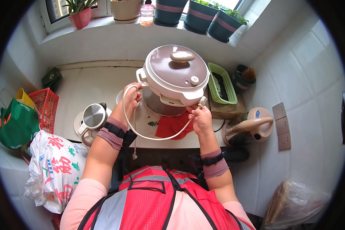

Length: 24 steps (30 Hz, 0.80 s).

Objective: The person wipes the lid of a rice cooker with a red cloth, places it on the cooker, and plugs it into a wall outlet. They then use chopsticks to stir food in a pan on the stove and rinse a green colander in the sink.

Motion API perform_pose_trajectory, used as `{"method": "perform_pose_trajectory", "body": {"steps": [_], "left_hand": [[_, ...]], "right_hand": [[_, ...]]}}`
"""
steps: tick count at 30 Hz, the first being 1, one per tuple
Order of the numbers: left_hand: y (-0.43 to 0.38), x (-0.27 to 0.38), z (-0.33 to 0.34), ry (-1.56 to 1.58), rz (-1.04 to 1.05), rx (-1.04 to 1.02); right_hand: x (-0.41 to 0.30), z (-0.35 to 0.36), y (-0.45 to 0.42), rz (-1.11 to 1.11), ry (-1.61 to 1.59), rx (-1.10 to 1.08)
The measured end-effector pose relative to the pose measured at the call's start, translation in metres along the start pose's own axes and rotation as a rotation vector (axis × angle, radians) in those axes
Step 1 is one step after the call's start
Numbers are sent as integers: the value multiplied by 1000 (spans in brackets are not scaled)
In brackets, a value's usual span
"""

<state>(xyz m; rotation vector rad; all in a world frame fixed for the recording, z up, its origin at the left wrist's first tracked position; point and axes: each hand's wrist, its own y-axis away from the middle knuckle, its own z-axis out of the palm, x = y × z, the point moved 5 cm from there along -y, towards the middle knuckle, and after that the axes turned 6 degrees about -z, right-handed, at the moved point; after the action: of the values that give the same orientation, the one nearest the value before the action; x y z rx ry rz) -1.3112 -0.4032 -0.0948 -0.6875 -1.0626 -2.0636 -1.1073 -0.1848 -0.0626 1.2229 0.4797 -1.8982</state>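
An electric pressure cooker (176,77) with a brown lid and white rim stands on the counter in front of me. My left hand (132,96) is closed on a white power cord (149,138) beside the cooker's left side handle. From there the cord loops down and across to my right hand (200,116), whose fingers hold it just below its connector (202,101), near the cooker's lower right rim. Another plug (134,156) hangs below the counter edge. A red cloth (172,126) lies under and in front of the cooker, partly behind the cord.
At left are a white kettle (94,116), a red basket (47,107), a green bag (15,123) and a white sack (57,169). At right stand a green plastic basket (233,96), a beige thermos jug (261,123) and wall sockets (282,125). Potted plants (199,15) line the windowsill.
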Motion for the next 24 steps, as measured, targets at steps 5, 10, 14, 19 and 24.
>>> {"method": "perform_pose_trajectory", "body": {"steps": [5,10,14,19,24], "left_hand": [[14,-16,7,-33,5,47],[51,-51,32,-143,-38,-29],[73,-71,54,-160,-60,-69],[70,-66,44,-129,-20,-154],[88,-78,1,-210,-109,-77]], "right_hand": [[-8,-19,-10,6,20,-28],[-34,-63,-31,45,58,-31],[-50,-92,-44,72,-15,-39],[-20,-101,-39,36,-246,62],[72,-105,7,227,248,202]]}}
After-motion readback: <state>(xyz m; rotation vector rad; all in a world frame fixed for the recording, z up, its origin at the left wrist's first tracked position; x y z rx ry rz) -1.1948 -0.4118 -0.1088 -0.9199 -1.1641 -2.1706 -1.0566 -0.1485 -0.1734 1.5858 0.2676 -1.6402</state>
